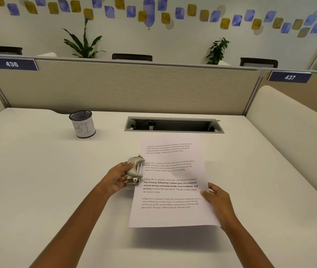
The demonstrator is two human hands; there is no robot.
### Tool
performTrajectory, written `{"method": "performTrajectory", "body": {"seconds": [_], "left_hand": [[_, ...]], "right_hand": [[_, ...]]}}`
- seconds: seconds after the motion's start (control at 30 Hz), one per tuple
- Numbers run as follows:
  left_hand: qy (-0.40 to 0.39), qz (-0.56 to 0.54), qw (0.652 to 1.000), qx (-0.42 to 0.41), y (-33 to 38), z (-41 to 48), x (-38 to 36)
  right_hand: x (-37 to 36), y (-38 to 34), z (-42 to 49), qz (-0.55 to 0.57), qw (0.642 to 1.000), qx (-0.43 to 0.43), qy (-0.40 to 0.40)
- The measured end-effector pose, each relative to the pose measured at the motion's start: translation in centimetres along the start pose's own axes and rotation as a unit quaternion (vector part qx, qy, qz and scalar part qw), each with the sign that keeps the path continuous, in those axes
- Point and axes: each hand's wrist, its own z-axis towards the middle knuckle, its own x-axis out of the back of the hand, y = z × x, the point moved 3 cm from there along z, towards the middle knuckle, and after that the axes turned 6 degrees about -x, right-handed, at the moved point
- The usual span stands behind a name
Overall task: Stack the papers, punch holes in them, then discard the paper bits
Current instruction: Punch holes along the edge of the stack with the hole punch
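We held the hole punch clenched in our left hand, thumb on top of its beige lever and fingers wrapped beneath, with the punch's metal base sitting at the left edge of the papers. Whether that edge was already inside the punch's slot, we could not tell. Our right hand grasped the papers at their right edge, thumb on the top sheet and fingers under it, lifting the near end off the white desk so that a shadow fell beneath it.

The top sheet carried four printed paragraphs, each beginning "Village life is a peaceful, close-knit, and nature-connected way of living. Defined by a slower pace, it is centered around strong community bonds, local traditions, and primary activities like agriculture." Part of the third paragraph, just right of the left-hand grip, was set in bold.

Beyond the left hand and well apart from it stood a black mesh cup wrapped in white paper hand-lettered "BIN". Beyond the papers' far end lay an open cable trough set into the desk. On the beige partition behind, blue plates read "436" and "437".
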Motion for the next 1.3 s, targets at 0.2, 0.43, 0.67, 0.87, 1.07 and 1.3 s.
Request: {"method": "performTrajectory", "body": {"seconds": [0.2,0.43,0.67,0.87,1.07,1.3], "left_hand": [[-0.013,-0.011,1.0,-0.002,-0.2,-0.1,0.1],[-0.006,-0.034,0.999,0.002,-0.3,-0.4,-0.3],[-0.022,-0.025,0.999,0.007,-0.3,-0.4,-0.3],[-0.05,-0.02,0.998,0.045,-0.3,-0.4,-0.4],[-0.03,-0.05,0.995,0.083,-0.1,-0.8,-0.8],[0.012,-0.048,0.997,0.065,0.1,-0.8,-1.3]], "right_hand": [[0.1,-0.2,-0.1,-0.007,1.0,0.002,0.002],[-0.2,0.1,0.0,-0.005,1.0,0.008,0.004],[-0.1,0.3,-0.1,-0.005,1.0,0.004,-0.002],[0.2,0.0,0.0,-0.012,1.0,0.016,-0.007],[0.4,-0.1,0.2,-0.004,1.0,0.011,-0.012],[0.5,-0.1,0.5,-0.004,1.0,0.016,-0.012]]}}
